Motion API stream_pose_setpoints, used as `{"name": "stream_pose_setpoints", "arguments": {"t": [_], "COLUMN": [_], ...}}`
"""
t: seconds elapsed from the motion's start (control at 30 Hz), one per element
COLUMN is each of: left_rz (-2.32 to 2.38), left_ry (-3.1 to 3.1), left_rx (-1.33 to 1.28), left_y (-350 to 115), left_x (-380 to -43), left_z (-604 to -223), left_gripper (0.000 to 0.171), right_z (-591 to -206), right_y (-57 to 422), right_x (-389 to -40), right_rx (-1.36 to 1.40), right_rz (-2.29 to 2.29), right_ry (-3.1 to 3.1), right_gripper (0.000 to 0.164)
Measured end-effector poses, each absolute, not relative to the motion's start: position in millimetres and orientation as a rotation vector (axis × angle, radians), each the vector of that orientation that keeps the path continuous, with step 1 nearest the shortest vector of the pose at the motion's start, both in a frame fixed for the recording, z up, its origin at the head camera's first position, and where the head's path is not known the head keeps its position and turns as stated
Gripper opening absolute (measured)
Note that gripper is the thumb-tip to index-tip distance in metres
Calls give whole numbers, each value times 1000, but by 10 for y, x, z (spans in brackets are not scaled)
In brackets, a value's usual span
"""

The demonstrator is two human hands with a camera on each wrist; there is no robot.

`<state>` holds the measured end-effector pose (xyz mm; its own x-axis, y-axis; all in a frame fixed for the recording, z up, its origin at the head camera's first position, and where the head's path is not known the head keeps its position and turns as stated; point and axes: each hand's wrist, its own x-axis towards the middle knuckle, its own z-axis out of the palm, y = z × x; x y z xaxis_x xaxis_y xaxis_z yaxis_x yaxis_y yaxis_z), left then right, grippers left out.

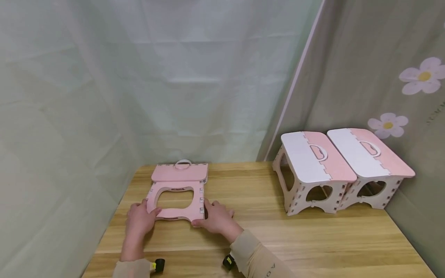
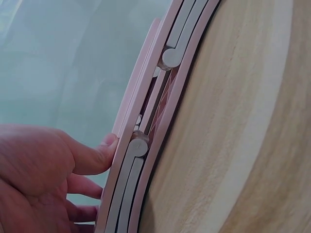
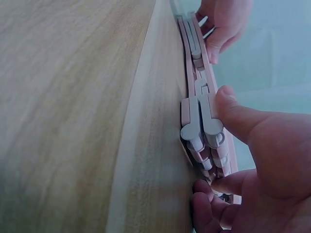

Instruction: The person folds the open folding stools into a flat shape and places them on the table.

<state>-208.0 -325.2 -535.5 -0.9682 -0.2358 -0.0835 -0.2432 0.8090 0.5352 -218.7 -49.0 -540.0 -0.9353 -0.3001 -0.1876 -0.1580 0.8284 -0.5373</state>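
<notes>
A pink folding stool [image 1: 179, 174] lies folded flat on the wooden table, its white carry handle [image 1: 183, 162] at the far end. My left hand [image 1: 140, 219] grips its near left corner, thumb on the top face and fingers at the side. At the near right corner my right hand [image 1: 217, 218] holds the stool, with the thumb on the near edge. The right wrist view shows fingers curled around the hinged side [image 3: 199, 121]. In the left wrist view, the folded layers [image 2: 127, 111] stand stacked close together, grey hinge knuckles between them.
Two unfolded pink-and-white stools [image 1: 313, 154] [image 1: 368, 154] stand side by side at the table's right. Pale curtains [image 1: 208, 77] hang behind and to the left of the table [image 1: 250, 239]. Black wrist devices [image 1: 159, 265] sit near both sleeves.
</notes>
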Motion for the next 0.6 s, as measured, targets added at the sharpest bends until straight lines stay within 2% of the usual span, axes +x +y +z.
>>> {"name": "stream_pose_setpoints", "arguments": {"t": [0.33,0.6], "left_rz": [887,871], "left_ry": [2955,2952], "left_rx": [-388,-322], "left_y": [-3258,-3258], "left_x": [-2071,-2058], "left_z": [-5336,-5311], "left_gripper": [81,87], "right_z": [-5488,-5478], "right_y": [-321,-28], "right_x": [-2247,-2171], "right_rx": [-457,-503], "right_rz": [-949,-1429], "right_ry": [2666,2347], "right_gripper": [97,77]}}
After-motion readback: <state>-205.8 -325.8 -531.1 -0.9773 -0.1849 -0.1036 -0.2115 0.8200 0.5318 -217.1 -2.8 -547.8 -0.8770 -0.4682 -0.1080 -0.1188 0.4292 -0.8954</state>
